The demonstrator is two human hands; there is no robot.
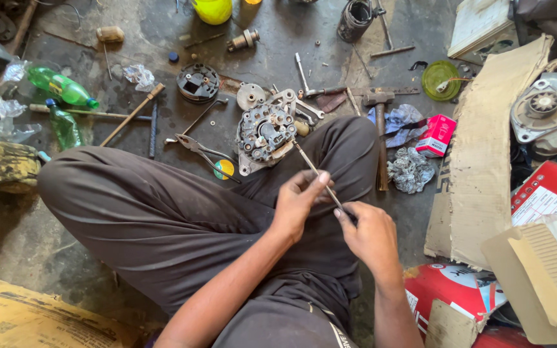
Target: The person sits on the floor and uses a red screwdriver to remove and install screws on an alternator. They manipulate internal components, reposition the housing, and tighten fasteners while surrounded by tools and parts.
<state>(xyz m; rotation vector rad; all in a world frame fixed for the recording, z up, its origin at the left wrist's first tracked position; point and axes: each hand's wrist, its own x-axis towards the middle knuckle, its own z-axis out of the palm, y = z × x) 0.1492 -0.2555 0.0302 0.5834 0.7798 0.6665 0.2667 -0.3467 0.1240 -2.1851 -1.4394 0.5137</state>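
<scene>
I sit cross-legged on a concrete floor in dark trousers. My left hand [299,200] and my right hand [369,233] both pinch a thin metal rod [317,173] that slants up and left over my lap. The rod's far tip points at an open alternator housing [265,134] standing on the floor just past my knee. Pliers [202,152] lie on the floor to the left of the housing, beside a small yellow disc [224,169].
A hammer [380,129], wrenches [304,106], a round black part [198,82], green bottles [59,87], a small red box [436,135] and a crumpled rag [410,169] lie around. Cardboard [485,154], red cartons [459,290] and another motor part [541,113] crowd the right side.
</scene>
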